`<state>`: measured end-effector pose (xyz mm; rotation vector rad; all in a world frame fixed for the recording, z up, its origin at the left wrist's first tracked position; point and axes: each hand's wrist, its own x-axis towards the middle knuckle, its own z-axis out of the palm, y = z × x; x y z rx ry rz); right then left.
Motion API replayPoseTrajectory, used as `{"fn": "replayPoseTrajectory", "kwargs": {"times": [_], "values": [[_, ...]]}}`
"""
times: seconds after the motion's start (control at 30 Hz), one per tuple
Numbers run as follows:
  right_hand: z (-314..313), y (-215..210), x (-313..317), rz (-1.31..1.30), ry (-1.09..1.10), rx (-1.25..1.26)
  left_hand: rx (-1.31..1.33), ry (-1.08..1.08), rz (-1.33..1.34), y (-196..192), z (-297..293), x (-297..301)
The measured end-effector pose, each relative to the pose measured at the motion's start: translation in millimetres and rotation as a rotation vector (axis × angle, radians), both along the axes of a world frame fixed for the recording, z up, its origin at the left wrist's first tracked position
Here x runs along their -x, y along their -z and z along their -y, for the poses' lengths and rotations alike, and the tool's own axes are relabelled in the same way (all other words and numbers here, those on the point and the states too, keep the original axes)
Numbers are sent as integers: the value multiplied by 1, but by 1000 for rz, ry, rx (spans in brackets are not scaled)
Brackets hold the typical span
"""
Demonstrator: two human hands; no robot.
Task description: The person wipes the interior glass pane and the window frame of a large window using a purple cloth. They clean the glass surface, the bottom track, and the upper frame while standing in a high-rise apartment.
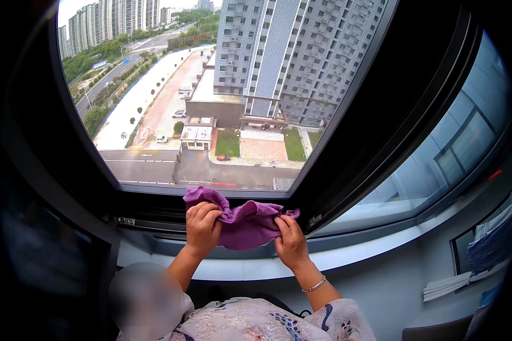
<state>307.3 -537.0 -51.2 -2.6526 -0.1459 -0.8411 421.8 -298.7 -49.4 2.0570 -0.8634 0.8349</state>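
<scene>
A crumpled purple cloth [246, 228] hangs between my two hands at the bottom of the dark window frame [170, 200]. My left hand [202, 228] is closed on the cloth's left part, with a bunched end rising above the fingers. On the other side, my right hand [290, 241] pinches the right end near the frame's lower corner. Folds hide the fingertips of both hands, and the cloth covers part of the lower frame. A bracelet [314, 284] circles my right wrist.
A pale sill [358, 250] curves below the window. Right of the frame stands another glass pane [415, 165]. At the far right are a blue folded cloth [491, 250] and a stack of white strips [446, 287]. Tall buildings and a road lie far below outside.
</scene>
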Motion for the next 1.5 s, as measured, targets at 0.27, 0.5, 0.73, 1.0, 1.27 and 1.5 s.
{"fn": "replayPoseTrajectory", "kwargs": {"times": [0.27, 0.5, 0.73, 1.0, 1.27, 1.5], "values": [[-3, -16, 18, -74, 25, -212, -41, 13, -164, 3, -39, 24], [2, -14, 7, -168, 32, -91, -234, -35, -227, 2, -36, 19], [0, -28, 1, 82, 38, -65, -190, -52, -246, -6, -43, 29], [-15, -28, 11, 22, -22, 52, -203, 4, -330, 3, -44, 41], [-24, 5, -5, -104, -69, 88, -262, 2, -428, -15, -37, 40], [-19, 14, -12, 59, -73, 35, -294, -29, -482, -12, -40, 42]]}}
